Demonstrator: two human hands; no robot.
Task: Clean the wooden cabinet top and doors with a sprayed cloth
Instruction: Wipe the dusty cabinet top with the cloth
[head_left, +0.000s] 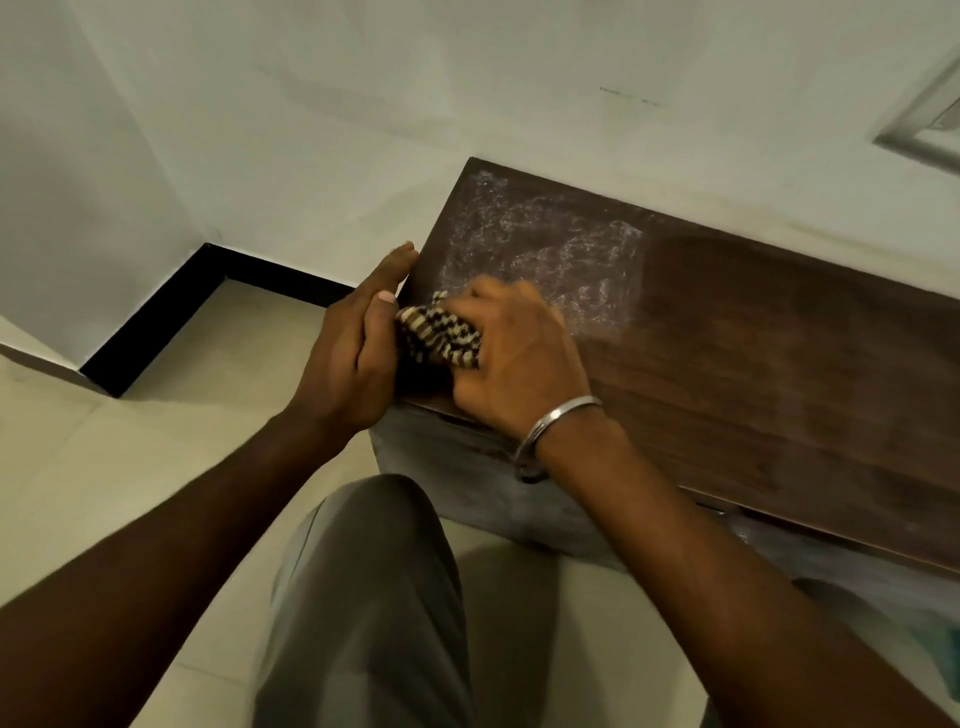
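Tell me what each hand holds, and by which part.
The right hand grips the bunched striped cloth from above, on the cabinet top. The left hand holds nothing; it rests against the cabinet's end.

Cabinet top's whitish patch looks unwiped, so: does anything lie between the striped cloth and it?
Nothing visible does. The striped cloth, gripped by the right hand, lies at the near edge of the whitish patch on the cabinet top; the left hand rests against the top's left edge, aside.
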